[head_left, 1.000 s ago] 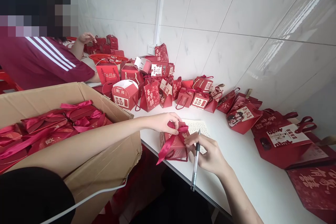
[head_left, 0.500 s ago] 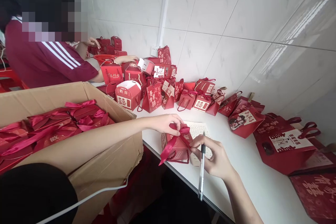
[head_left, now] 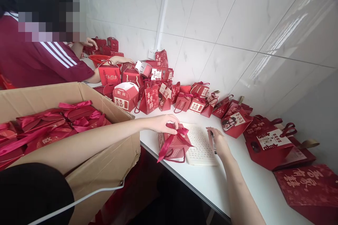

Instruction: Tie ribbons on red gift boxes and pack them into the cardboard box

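Observation:
My left hand [head_left: 166,124] pinches the top of a red gift box [head_left: 176,147] at its pink ribbon bow [head_left: 182,133]. The box stands upright at the table's front edge, with a dark red cord handle hanging at its side. Just right of it lies a sheet of handwritten paper [head_left: 202,144], partly hidden behind the box. At the paper's right edge, my right hand [head_left: 219,143] is closed around a pen [head_left: 213,142], its fingers apart from the box.
An open cardboard box [head_left: 111,105] at the left holds several ribboned red boxes. More red gift boxes [head_left: 125,98] line the white table [head_left: 237,175] along the tiled wall. A co-worker in a maroon sleeve [head_left: 52,59] reaches among boxes at the back left.
My right hand has left the ribbon and moved right and slightly up, the pen turning within it. More of the paper shows. My left hand stays on the bow.

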`<act>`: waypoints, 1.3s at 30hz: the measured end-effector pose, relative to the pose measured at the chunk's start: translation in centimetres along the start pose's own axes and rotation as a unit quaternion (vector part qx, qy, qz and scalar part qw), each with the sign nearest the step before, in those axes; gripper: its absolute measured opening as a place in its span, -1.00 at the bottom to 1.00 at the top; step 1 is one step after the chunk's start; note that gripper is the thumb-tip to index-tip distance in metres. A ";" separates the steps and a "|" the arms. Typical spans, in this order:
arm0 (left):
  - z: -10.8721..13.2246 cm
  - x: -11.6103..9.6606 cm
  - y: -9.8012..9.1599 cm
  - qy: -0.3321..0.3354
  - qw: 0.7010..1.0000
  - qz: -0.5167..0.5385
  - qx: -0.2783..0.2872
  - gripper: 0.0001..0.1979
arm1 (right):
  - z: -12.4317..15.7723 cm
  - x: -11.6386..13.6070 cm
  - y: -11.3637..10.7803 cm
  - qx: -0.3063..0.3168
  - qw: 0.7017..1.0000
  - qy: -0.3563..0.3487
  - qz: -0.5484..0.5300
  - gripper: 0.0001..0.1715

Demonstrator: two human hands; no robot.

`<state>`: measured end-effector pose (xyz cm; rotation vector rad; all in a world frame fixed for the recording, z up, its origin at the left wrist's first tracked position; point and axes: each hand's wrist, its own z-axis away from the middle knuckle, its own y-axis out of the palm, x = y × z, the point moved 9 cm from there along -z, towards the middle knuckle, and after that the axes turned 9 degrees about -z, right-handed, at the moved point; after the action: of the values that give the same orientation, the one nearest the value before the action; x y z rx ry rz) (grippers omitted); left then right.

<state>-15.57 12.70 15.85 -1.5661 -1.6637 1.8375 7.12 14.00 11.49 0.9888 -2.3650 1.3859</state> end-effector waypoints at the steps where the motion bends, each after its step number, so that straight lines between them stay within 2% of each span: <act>1: 0.0 -0.1 -0.1 0.002 1.000 0.002 -0.003 -0.88 | 0.2 -0.9 0.0 0.009 1.000 0.005 0.001 -0.60; 6: 0.1 -0.5 -0.2 0.011 1.000 0.002 -0.007 -0.89 | 1.0 -4.7 -0.3 0.043 0.998 0.051 -0.009 -0.50; 10: 0.1 -0.3 -0.2 0.013 1.000 0.011 -0.005 -0.86 | 0.9 -5.6 -0.8 0.032 0.995 0.091 -0.028 -0.46; 12: 0.1 -0.2 -0.2 0.012 1.000 0.021 -0.003 -0.86 | 0.6 -4.5 -1.1 0.000 0.993 0.109 -0.035 -0.46; 14: 0.1 0.0 -0.1 0.007 1.000 0.022 -0.003 -0.87 | 0.1 -2.1 -0.9 -0.018 0.992 0.113 -0.056 -0.48; 16: 0.1 0.4 -0.1 -0.003 1.000 0.018 -0.005 -0.86 | -0.2 1.6 0.6 0.014 0.989 0.097 -0.110 -0.48; 19: 0.1 0.8 0.0 -0.009 1.000 0.022 -0.012 -0.84 | -0.4 7.5 3.4 0.090 0.962 0.052 -0.254 -0.43; 22: 0.1 0.8 -0.2 -0.008 0.999 0.027 -0.018 -0.83 | -0.7 10.8 4.9 0.120 0.939 0.048 -0.318 -0.45; 26: 0.5 0.7 -0.8 -0.045 0.998 0.035 -0.025 -0.77 | -1.8 11.9 6.1 0.159 0.920 0.072 -0.351 -0.46; 30: 2.3 2.3 -2.7 -0.203 0.973 -0.010 -0.111 -0.67 | -2.3 11.6 7.0 0.176 0.888 0.096 -0.414 -0.42; 32: 3.1 2.6 -2.7 -0.255 0.959 -0.050 -0.111 -0.64 | -2.0 11.1 7.3 0.166 0.875 0.110 -0.440 -0.42; 36: 4.0 2.2 -1.5 -0.288 0.950 -0.086 -0.081 -0.57 | -0.8 10.4 7.5 0.133 0.865 0.119 -0.469 -0.45; 39: 4.6 1.5 -1.4 -0.304 0.941 -0.092 -0.115 -0.56 | -0.1 10.1 7.1 0.101 0.868 0.122 -0.470 -0.48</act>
<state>-20.48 11.54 15.25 -0.8953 -2.2588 2.2270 -5.02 11.97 11.70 1.5933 -1.2219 1.2225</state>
